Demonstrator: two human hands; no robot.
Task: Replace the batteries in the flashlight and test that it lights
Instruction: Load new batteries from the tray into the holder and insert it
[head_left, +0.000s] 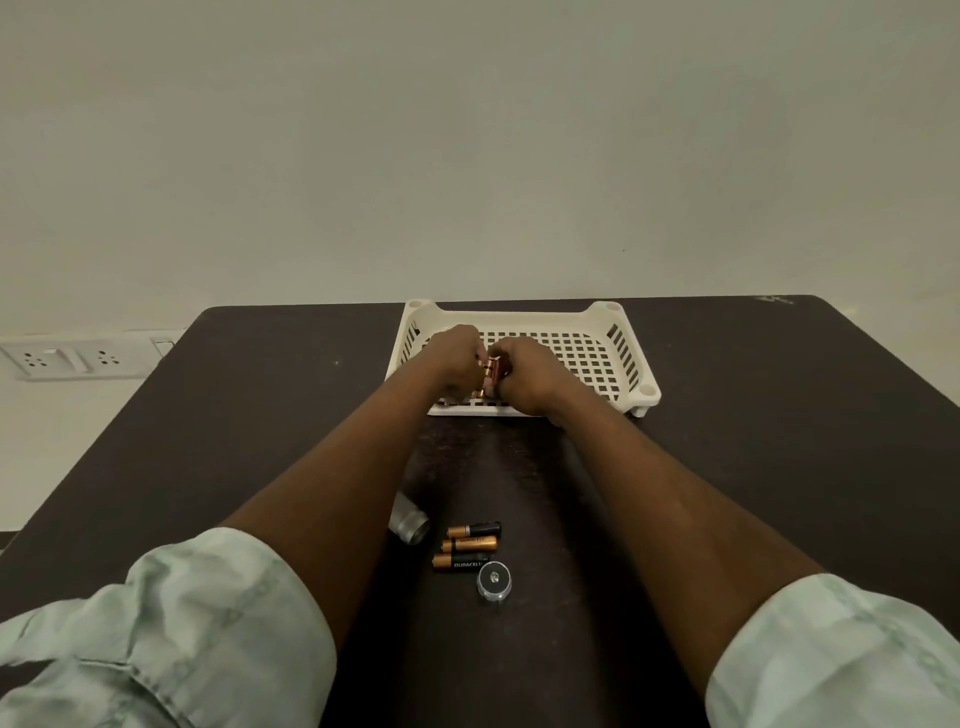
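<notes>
Flashlight body (409, 521): silver, lying on the dark table (779, 415) near the person, open end up-right, partly hidden behind the left forearm; disassembled. End cap (494, 580): round, silver-rimmed, resting on the table apart from the body, just beside the nearest loose battery. Loose batteries (470, 545): three copper-and-black cells, lying side by side in a short row between body and cap, none inside the flashlight; judged to be the removed set, though nothing visible confirms which set is spent. Batteries in hand (489, 375): copper-topped cells, count unclear, held over the near edge of the white basket (618, 358) at the far side of the table. Left hand (457, 358): fingers curled round the left side of those cells. Right hand (524, 376): fingers curled round their right side, knuckles toward the camera; both hands meet on the same cluster. Progress, as a judgement: opening and emptying appear done; fresh cells appear to be in the course of collection from the basket; loading, refitting the cap and the light test remain. Surroundings: pale wall behind, wall socket panel (62, 358) at far left, light rolled sleeves (171, 634) in the foreground
</notes>
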